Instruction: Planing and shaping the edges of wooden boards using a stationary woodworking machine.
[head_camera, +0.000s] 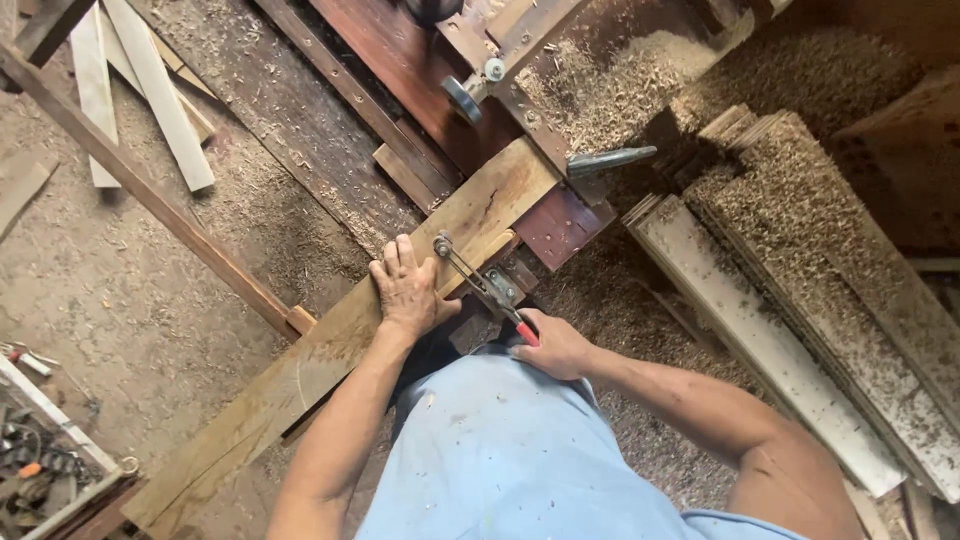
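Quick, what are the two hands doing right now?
Left hand: open, pressed flat on the wooden plank.
Right hand: closed around the red-handled metal tool.

A dirt floor (150, 300) strewn with sawdust spreads toward nine o'clock. Pale wooden slats (150, 90) lie at eleven o'clock. Stacked boards (800, 300) coated in shavings run from two to four o'clock. A heap of wood shavings (600, 90) sits at one o'clock under even daylight.

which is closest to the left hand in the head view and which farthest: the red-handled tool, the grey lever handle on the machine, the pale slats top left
From the left hand:
1. red-handled tool, just to its right, held by the right hand.
2. grey lever handle, up and to the right on the machine.
3. pale slats, far up left on the floor.
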